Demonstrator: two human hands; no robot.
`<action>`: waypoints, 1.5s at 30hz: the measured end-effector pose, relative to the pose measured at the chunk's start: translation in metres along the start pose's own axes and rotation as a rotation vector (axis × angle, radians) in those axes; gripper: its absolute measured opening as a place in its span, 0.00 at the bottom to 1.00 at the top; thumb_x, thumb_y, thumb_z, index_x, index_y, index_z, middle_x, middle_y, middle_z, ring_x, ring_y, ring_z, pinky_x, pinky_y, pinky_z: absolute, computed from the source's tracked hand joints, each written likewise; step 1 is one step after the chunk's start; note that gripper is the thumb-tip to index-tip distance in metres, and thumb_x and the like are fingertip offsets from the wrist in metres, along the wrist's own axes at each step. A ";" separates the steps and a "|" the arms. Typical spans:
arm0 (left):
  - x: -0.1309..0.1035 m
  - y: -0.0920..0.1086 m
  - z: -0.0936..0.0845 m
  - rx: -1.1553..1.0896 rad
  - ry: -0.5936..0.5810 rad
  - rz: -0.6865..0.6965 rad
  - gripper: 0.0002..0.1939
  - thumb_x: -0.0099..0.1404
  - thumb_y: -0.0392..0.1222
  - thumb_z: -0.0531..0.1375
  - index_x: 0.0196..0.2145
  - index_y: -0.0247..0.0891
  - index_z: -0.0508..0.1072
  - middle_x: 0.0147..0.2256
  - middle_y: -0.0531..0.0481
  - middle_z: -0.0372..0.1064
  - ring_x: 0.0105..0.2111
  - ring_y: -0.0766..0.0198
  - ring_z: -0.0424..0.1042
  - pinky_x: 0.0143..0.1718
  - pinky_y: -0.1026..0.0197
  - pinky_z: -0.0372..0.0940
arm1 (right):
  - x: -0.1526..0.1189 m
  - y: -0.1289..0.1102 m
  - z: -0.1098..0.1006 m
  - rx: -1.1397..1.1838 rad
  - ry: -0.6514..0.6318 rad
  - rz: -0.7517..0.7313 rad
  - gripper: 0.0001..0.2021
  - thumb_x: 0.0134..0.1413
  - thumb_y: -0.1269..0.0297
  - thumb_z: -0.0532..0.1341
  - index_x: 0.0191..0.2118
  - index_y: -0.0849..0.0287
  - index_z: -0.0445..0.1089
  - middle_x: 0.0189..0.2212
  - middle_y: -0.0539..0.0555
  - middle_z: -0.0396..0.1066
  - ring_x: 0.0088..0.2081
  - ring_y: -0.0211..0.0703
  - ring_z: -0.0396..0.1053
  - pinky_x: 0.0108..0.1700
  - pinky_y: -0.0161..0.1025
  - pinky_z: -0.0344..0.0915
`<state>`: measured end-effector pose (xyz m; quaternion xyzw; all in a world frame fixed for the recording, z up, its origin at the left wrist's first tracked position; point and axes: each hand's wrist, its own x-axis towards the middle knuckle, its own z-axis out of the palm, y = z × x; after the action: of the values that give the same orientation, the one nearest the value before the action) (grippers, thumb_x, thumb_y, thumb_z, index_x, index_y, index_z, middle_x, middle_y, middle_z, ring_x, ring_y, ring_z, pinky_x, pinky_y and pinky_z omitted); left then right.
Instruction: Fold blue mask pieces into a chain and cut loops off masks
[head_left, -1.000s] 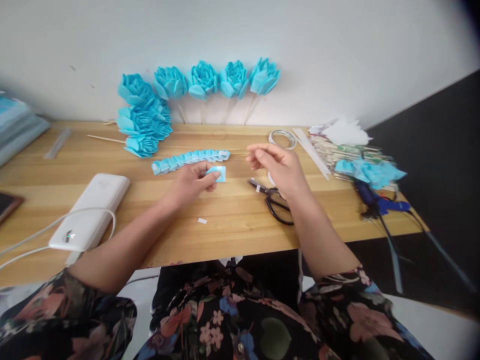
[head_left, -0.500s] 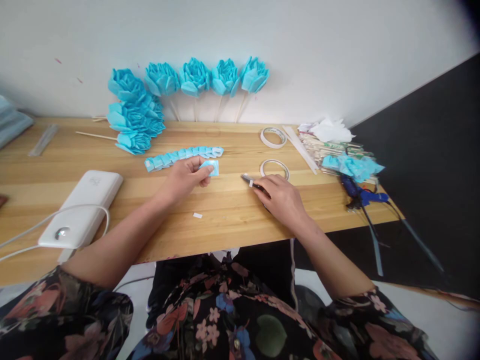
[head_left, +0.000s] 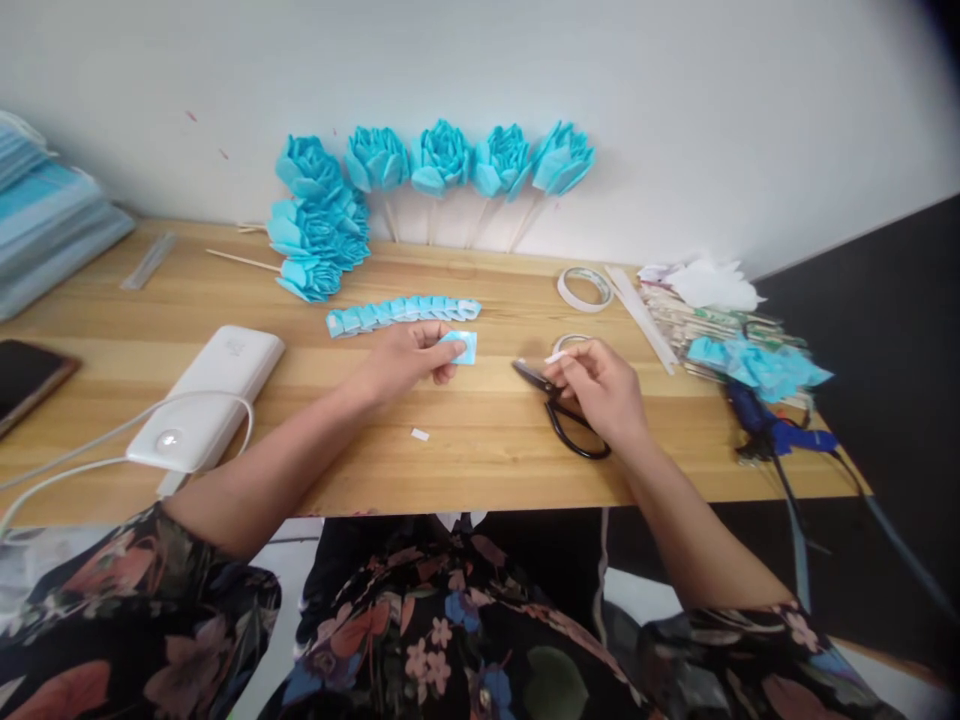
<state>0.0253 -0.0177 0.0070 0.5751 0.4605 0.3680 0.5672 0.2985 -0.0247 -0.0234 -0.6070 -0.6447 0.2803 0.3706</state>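
Note:
My left hand [head_left: 415, 360] pinches a small folded square of light blue material [head_left: 463, 347] between thumb and fingers, just above the table. Between the fingertips of my right hand [head_left: 600, 388] is a small white strip of tape [head_left: 555, 357]. Black-handled scissors [head_left: 576, 432] lie on the wood under and beside that hand, blades pointing left. Partly hidden behind the right fingers is a roll of white tape [head_left: 573, 341]. Beyond my left hand runs a row of folded blue pieces [head_left: 405, 312]. A tiny white scrap [head_left: 420, 434] rests nearer the table's front edge.
Blue paper-like roses [head_left: 441, 160] on sticks lean on the wall, with more [head_left: 310, 278] piled at their left. A second tape roll [head_left: 584, 289], a stick pile [head_left: 675, 312] and a blue glue gun [head_left: 780, 430] are right. Leftward are a white power bank [head_left: 214, 390] and phone [head_left: 34, 380].
The scissors have left my right hand and lie on the table; that hand now pinches the white tape strip. My left hand keeps the blue square. The view has shifted left.

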 end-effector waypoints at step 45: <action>0.000 -0.003 0.002 -0.075 -0.022 -0.080 0.10 0.64 0.42 0.60 0.27 0.37 0.69 0.21 0.55 0.68 0.22 0.71 0.66 0.29 0.66 0.62 | 0.019 -0.050 0.051 -0.344 0.097 -1.032 0.12 0.59 0.74 0.61 0.44 0.52 0.76 0.33 0.52 0.78 0.33 0.41 0.72 0.33 0.39 0.68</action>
<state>0.0269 -0.0184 0.0041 0.5385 0.4628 0.3558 0.6076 0.2285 -0.0072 -0.0088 -0.2760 -0.8775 -0.0758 0.3847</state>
